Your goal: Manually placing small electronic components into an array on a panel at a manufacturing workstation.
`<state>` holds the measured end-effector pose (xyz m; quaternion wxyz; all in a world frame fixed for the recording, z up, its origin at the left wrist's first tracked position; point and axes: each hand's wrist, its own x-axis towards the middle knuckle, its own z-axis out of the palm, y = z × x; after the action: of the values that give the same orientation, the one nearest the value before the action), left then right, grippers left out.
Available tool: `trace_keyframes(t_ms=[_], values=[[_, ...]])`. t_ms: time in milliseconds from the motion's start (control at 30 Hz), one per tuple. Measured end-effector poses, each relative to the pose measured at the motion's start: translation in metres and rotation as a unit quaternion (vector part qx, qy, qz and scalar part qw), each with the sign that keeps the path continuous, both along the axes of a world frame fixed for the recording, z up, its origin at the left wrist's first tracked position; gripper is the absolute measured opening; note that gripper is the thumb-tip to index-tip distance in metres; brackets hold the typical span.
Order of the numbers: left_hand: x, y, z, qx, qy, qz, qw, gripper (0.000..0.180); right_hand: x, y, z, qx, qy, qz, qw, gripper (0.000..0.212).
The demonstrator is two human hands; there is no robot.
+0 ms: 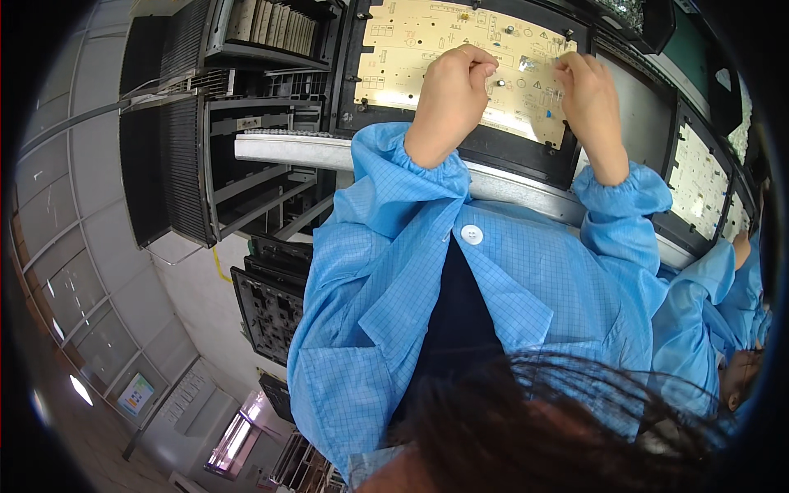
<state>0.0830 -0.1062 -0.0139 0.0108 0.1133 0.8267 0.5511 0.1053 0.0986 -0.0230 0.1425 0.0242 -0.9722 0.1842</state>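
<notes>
A pale yellow circuit board (pixel 403 62) with printed markings lies in a black frame (pixel 485 152) before me. My left hand (pixel 454 100) is over the middle of the board, its thumb and forefinger pinched together. Whatever sits between those fingertips is too small to make out. Over the board's right end my right hand (pixel 590 97) also has its fingers drawn together, and their tips hide anything held. Between the hands, a small dark cylindrical component (pixel 500 83) stands on the board. A blue component (pixel 548 114) is beside my right hand.
A metal rail (pixel 296 146) runs along the near side of the frame. Left stands a black rack (pixel 271 62) with upright boards. Another board (pixel 699 182) lies farther right, near a co-worker's hand (pixel 741 248). A parts bin (pixel 625 12) is at the upper right.
</notes>
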Motion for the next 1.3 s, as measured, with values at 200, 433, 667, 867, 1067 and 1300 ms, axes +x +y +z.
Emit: trace_keyframes(t_ms=[200, 433, 667, 867, 1067, 1300], values=[[0.004, 0.011, 0.004, -0.012, -0.032, -0.026, 0.999, 0.011, -0.019, -0.01, -0.022, -0.038, 0.045, 0.081, 0.995, 0.013], [0.002, 0.047, -0.019, -0.076, 0.071, -0.082, 0.991, 0.016, -0.002, 0.018, -0.019, -0.096, 0.11, 0.006, 0.989, 0.01], [0.0, 0.063, -0.032, -0.123, 0.127, -0.122, 0.977, 0.015, 0.032, 0.048, -0.028, -0.267, 0.103, -0.161, 0.944, 0.013], [0.0, 0.067, -0.029, -0.138, 0.109, -0.133, 0.975, 0.014, 0.037, 0.046, -0.025, -0.241, 0.114, -0.162, 0.95, 0.016], [0.002, 0.07, -0.029, -0.11, 0.084, -0.129, 0.982, 0.012, 0.04, 0.045, -0.025, -0.263, 0.113, -0.157, 0.945, 0.015], [0.003, 0.076, -0.027, -0.187, 0.159, -0.155, 0.957, 0.012, 0.037, 0.041, -0.026, -0.299, 0.084, -0.146, 0.939, 0.012]])
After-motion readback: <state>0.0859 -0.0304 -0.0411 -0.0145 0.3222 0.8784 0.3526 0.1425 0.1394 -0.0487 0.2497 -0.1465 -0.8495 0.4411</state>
